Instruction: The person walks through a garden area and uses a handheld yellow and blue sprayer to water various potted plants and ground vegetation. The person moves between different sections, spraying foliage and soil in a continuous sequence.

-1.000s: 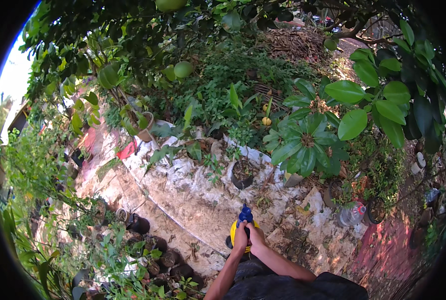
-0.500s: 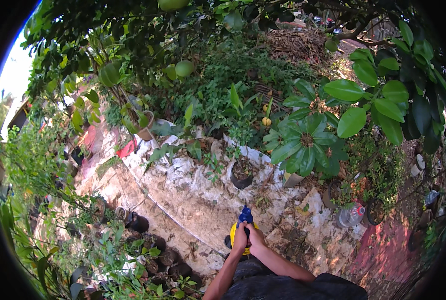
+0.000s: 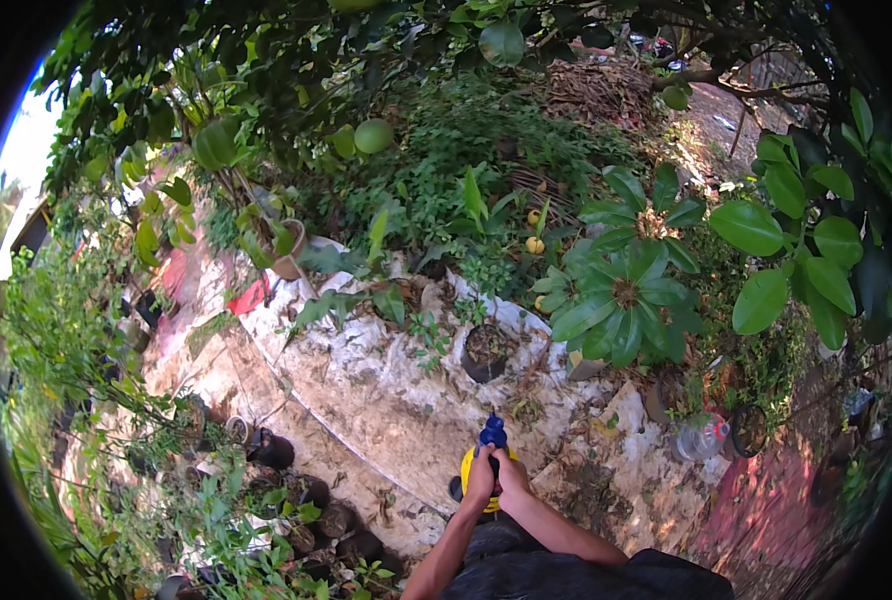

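My left hand and my right hand are together at the lower middle, both closed round a sprayer. The sprayer has a blue nozzle head pointing away from me and a yellow body, partly hidden beneath my hands and wrists. Beyond its tip stands a black plant pot with soil and dry matter in it. A faint thin streak, like water, shows between the nozzle and this pot.
Several dark pots crowd the lower left among foliage. A broad-leaved plant grows to the right, with a clear plastic bottle below it. Leafy branches with green fruit hang overhead. A pale cord crosses the ground sheet.
My view has shifted slightly, so the leafy branch at right appears farther right and lower. The black pot shows a little lower. Both hands keep their grip on the sprayer.
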A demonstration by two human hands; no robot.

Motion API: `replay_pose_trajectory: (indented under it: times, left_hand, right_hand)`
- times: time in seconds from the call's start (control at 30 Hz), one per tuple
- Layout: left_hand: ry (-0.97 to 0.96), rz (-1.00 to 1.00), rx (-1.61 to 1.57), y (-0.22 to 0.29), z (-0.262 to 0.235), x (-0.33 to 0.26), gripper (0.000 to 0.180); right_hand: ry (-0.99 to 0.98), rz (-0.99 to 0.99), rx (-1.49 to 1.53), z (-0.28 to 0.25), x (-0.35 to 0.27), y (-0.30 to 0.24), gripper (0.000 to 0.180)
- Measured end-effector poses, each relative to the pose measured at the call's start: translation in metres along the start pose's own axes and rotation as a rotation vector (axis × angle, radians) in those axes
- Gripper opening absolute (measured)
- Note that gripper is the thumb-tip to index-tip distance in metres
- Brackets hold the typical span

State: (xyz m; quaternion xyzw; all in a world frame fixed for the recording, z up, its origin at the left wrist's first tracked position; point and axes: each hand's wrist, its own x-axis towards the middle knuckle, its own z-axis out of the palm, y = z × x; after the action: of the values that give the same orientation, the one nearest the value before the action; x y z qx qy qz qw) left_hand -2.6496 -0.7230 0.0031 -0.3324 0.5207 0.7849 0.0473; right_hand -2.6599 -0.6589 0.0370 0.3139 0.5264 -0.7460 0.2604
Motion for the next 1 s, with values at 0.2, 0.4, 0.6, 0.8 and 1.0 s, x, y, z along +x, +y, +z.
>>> replay_pose_trajectory:
  times: [0.2, 0.4, 0.6, 0.8, 1.0]
  left_hand:
    - [0.032, 0.025, 0.02, 0.023, -0.017, 0.026, 0.045]
    - [0.104, 0.118, -0.065, 0.051, -0.042, 0.043, 0.052]
    - [0.208, 0.201, -0.181, 0.075, -0.086, 0.042, 0.051]
    - [0.437, 0.348, -0.242, 0.102, -0.135, 0.028, 0.051]
    - [0.452, 0.342, -0.278, 0.119, -0.186, 0.008, 0.061]
  right_hand:
    - [-0.016, 0.021, -0.043, 0.035, 0.012, -0.01, 0.032]
    - [-0.122, -0.008, -0.084, 0.083, 0.008, -0.019, 0.036]
    - [-0.286, -0.057, -0.222, 0.13, 0.008, -0.005, 0.033]
    - [-0.561, -0.165, -0.646, 0.179, 0.017, 0.008, 0.045]
    - [-0.663, -1.037, -1.199, 0.24, 0.016, -0.011, 0.048]
